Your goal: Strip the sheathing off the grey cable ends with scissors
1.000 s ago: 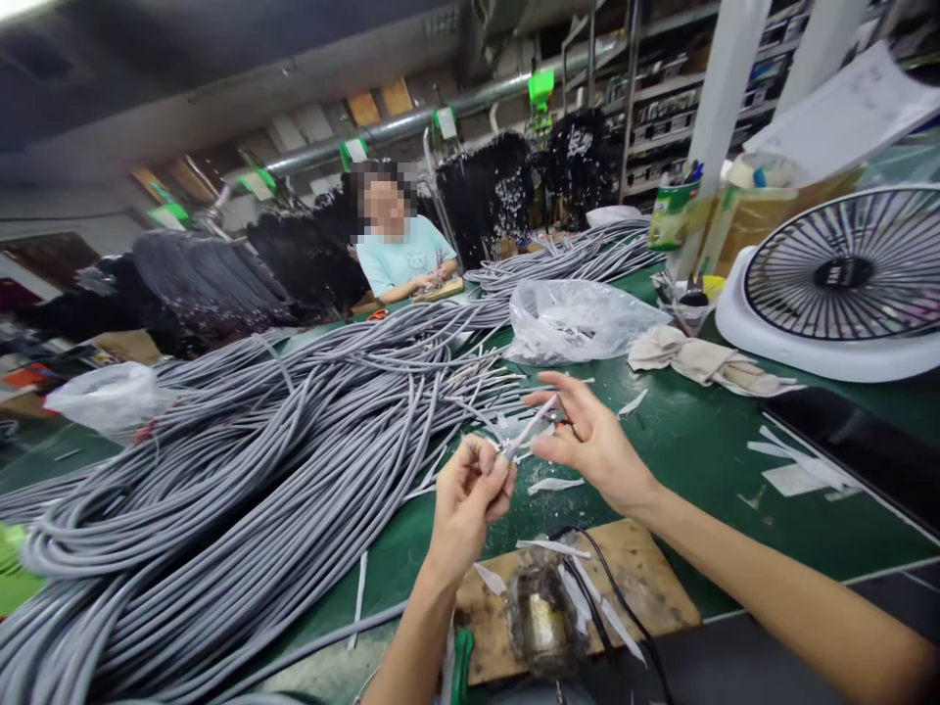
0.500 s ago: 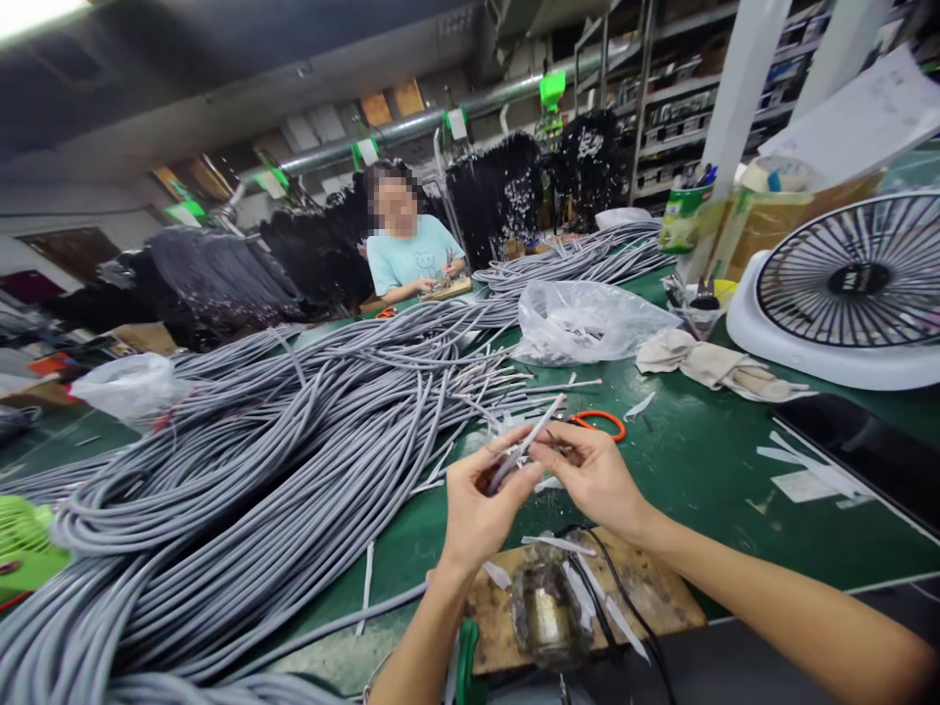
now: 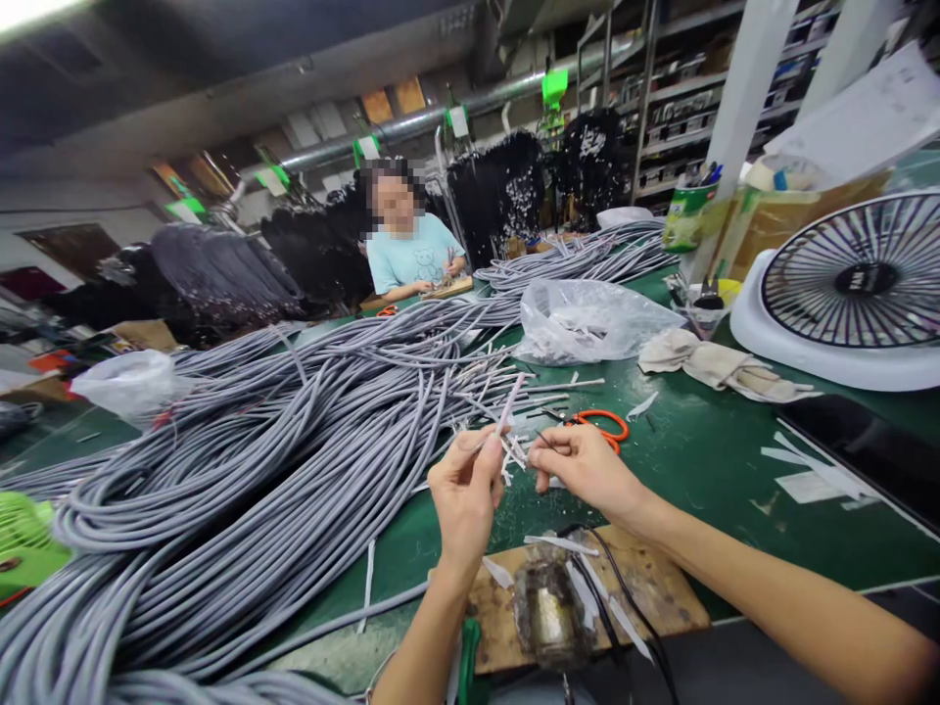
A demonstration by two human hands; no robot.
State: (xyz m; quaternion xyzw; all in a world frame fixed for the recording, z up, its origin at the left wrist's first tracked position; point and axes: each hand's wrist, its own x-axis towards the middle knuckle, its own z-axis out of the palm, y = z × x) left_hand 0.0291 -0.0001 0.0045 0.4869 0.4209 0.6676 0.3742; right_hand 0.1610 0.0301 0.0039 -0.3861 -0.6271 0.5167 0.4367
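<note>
My left hand (image 3: 462,490) is closed around a grey cable, whose pale, pinkish-white stripped end (image 3: 509,401) points up between thumb and fingers. Just to its right, my right hand (image 3: 587,472) pinches something thin and dark that I cannot make out clearly; a small gap separates the two hands. Beyond the right hand lie orange-handled scissors (image 3: 603,425). White scraps (image 3: 514,452) are scattered on the table behind the fingers. Below both hands, a wooden board (image 3: 661,592) carries a worn metal cylinder (image 3: 547,607) with black cords and pale strips.
Bundles of grey cables (image 3: 294,470) cover the left of the green table (image 3: 705,460). A clear plastic bag (image 3: 587,323), a cloth (image 3: 720,367), a white fan (image 3: 859,284) and a black flat device (image 3: 867,450) lie around the right. A co-worker (image 3: 415,255) sits opposite.
My hands have drawn apart, the left shifting slightly left with the cable end now more upright. My right hand has come away from the cable, pinching the thin dark thing.
</note>
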